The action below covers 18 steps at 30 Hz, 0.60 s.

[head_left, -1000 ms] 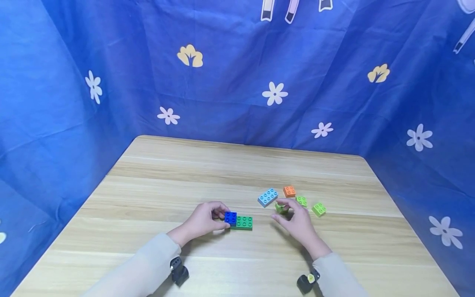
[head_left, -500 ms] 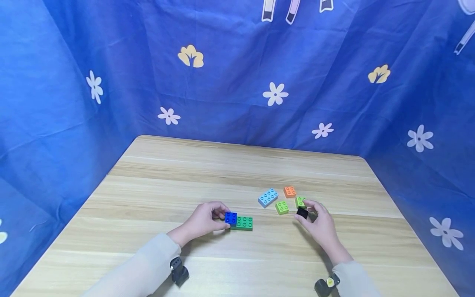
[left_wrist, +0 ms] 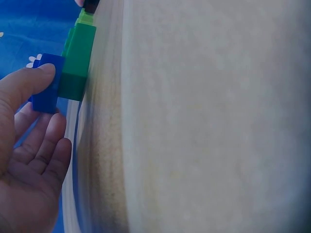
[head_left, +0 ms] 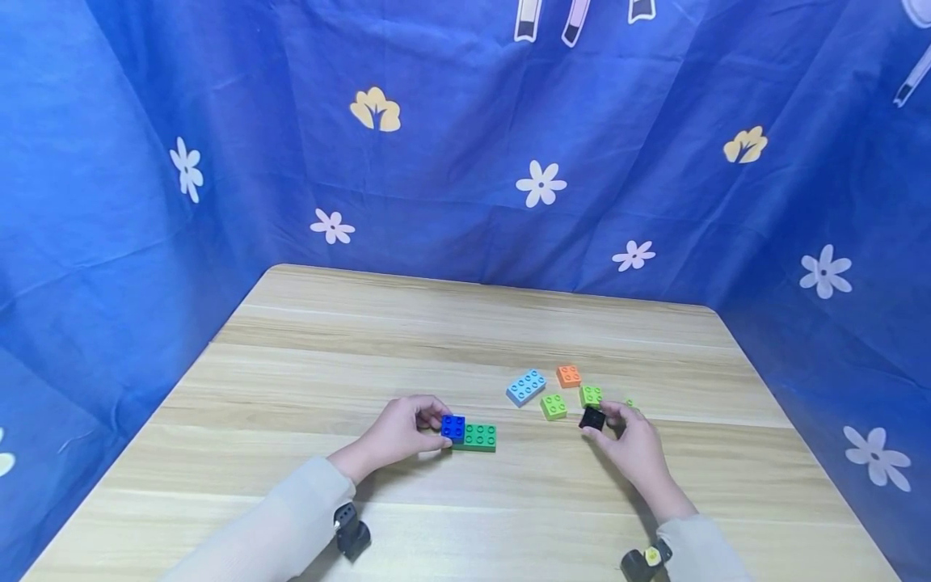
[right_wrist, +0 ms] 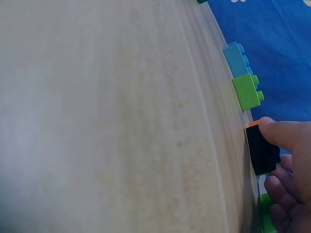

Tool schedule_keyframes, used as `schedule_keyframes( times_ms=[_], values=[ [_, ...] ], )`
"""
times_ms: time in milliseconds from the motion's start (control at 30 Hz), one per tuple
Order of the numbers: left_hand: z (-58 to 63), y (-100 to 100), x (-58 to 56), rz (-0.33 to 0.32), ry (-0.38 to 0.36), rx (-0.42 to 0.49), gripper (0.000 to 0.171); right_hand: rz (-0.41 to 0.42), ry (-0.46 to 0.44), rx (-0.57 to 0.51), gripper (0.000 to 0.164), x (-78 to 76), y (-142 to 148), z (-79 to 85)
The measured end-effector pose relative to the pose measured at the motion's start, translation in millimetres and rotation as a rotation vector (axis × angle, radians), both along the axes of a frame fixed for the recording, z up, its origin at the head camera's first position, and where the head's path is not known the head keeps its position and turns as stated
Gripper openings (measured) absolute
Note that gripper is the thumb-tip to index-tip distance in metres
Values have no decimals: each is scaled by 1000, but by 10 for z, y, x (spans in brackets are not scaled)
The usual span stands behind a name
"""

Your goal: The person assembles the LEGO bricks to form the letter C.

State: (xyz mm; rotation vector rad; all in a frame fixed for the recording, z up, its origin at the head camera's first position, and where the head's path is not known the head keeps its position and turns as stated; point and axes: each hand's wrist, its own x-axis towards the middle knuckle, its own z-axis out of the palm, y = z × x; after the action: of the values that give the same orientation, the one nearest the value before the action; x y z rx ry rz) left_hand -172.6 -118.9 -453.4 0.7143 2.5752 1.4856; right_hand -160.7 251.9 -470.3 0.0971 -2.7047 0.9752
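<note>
Right of the long green toy brick (head_left: 480, 437), my right hand (head_left: 636, 444) pinches the black brick (head_left: 592, 419); atop the green's left end, my left hand (head_left: 397, 430) pinches the blue four-stud brick (head_left: 452, 428). Probably light, stiff plastic: grip opposite sides.

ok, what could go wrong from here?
The held black brick could nudge the middle lime brick, just behind it.
The left fingers pinch the blue brick stacked on the green brick; a twist might loosen it.
The right fingers mostly hide the rightmost lime brick, so may knock it.
</note>
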Motion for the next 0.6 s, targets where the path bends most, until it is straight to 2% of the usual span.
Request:
schedule_keyframes(
  times_ms=[267,433,600],
  values=[
    [14,-2,1,1,-1,-1,33,-6,-23,55,43,4,-27,18],
    [20,-1,3,2,-3,-5,33,-11,-15,40,38,23,-51,14],
    [20,-3,-1,0,3,-5,32,-11,33,-7,37,60,-121,21]
  ],
)
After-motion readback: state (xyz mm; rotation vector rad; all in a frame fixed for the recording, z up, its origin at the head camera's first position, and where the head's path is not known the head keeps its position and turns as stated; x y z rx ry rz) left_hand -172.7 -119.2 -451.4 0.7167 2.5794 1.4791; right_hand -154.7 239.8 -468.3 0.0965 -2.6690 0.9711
